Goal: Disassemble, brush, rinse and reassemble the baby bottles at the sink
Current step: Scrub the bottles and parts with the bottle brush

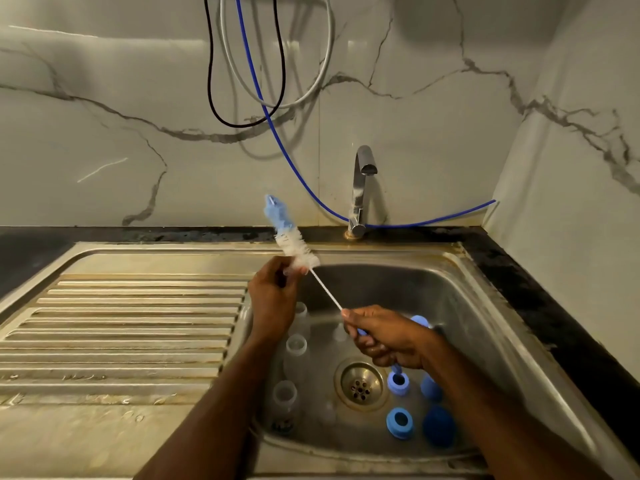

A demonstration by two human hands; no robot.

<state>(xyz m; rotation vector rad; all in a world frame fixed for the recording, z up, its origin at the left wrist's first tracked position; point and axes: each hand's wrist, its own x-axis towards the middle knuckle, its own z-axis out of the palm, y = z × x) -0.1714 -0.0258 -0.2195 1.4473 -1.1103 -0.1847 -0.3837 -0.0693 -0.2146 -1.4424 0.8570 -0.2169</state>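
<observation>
A bottle brush point(294, 244) with white bristles and a light blue tip slants up and left over the sink. My right hand point(384, 339) grips its blue handle. My left hand point(273, 299) pinches the lower end of the bristles. In the sink basin point(450, 306), clear bottle bodies point(296, 348) stand in a row along the left side. Blue screw rings point(400, 422) and blue caps point(439, 427) lie right of the drain point(361, 384).
A chrome tap point(362, 188) stands behind the basin, no water running. A ribbed steel drainboard point(121, 327) lies to the left. A blue hose point(277, 133) and cables hang against the marble wall. Dark countertop point(554, 313) borders the right.
</observation>
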